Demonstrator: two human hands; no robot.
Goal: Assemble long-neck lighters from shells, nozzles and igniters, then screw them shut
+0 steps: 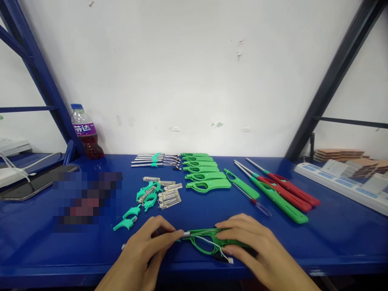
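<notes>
Near the table's front edge lies an open green lighter shell half [198, 247], its inner side facing up. My left hand [145, 244] pinches the silver metal tube [186, 234] at the shell's narrow end, between thumb and index finger. My right hand [257, 242] rests over the handle end, with fingers curled onto the shell and the thumb at its near side. White wires [214, 243] cross the shell's trigger loop and end in a small white piece [230, 261] beside a black one. My right fingers hide much of the handle's inside.
Teal triggers [130, 212], clear cylindrical parts [169, 198], wired metal tubes [148, 161] and green shell halves [209, 184] lie behind my hands. Right are a screwdriver [260, 207], green [285, 204] and red lighters [298, 189], and a power strip [339, 186]. A bottle [87, 135] stands back left.
</notes>
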